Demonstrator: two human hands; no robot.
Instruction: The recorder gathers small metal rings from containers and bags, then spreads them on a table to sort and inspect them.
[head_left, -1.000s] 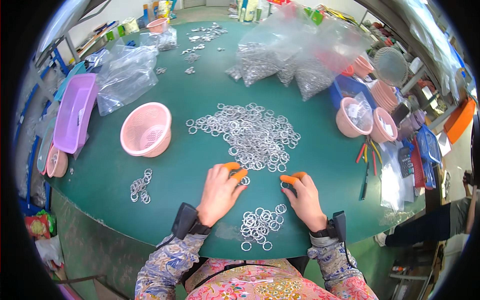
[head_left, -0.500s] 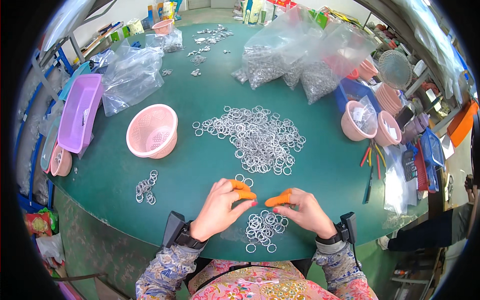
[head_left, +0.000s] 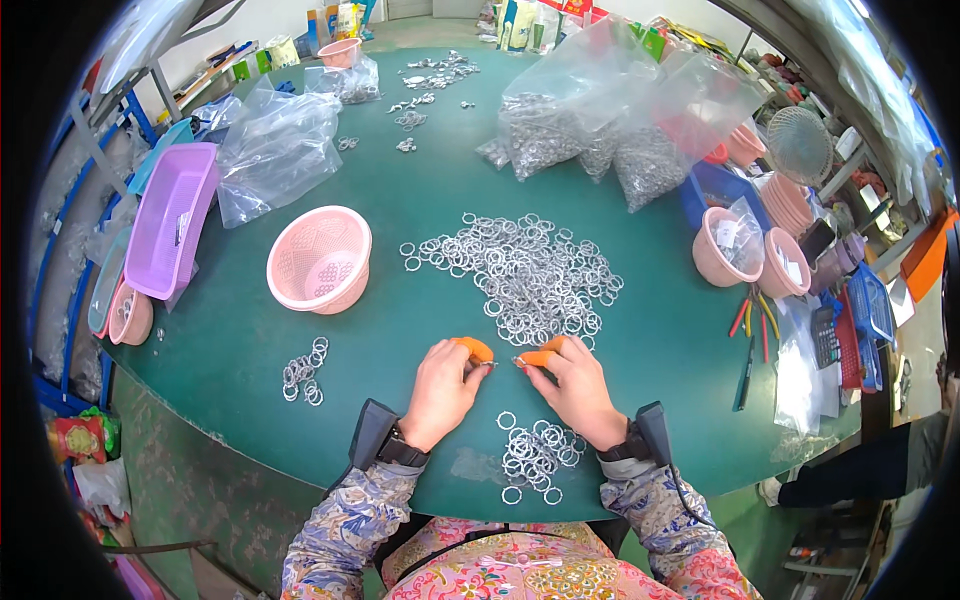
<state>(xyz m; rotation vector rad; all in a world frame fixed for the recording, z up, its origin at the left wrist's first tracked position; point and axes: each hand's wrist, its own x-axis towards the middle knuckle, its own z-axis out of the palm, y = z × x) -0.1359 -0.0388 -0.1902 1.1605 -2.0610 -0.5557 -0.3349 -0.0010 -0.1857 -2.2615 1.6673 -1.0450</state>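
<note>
My left hand (head_left: 443,393), an orange finger cot on it, pinches a small silver metal ring (head_left: 488,363) between thumb and fingertip. Facing it a short way off, my right hand (head_left: 577,392) also wears orange cots and pinches another metal ring (head_left: 519,362), seen mostly edge-on. Just beyond both hands spreads a large heap of silver rings (head_left: 530,275) with beaded-looking rims. Nearer to me, below the right hand, lies a smaller pile of rings (head_left: 540,455). One loose ring (head_left: 506,421) rests at that pile's far left edge.
A small ring cluster (head_left: 304,372) and a pink basket (head_left: 320,262) stand left on the green table (head_left: 420,320). Filled plastic bags (head_left: 580,110) stand at the back. Pliers (head_left: 745,330), pink baskets (head_left: 727,250) and a calculator (head_left: 825,335) line the right. A purple tray (head_left: 172,220) is far left.
Both hands have moved slightly away from me and closed into pinches. Two rings that lay in front of the fingers are gone from the table. A loose ring now shows beside the near pile.
</note>
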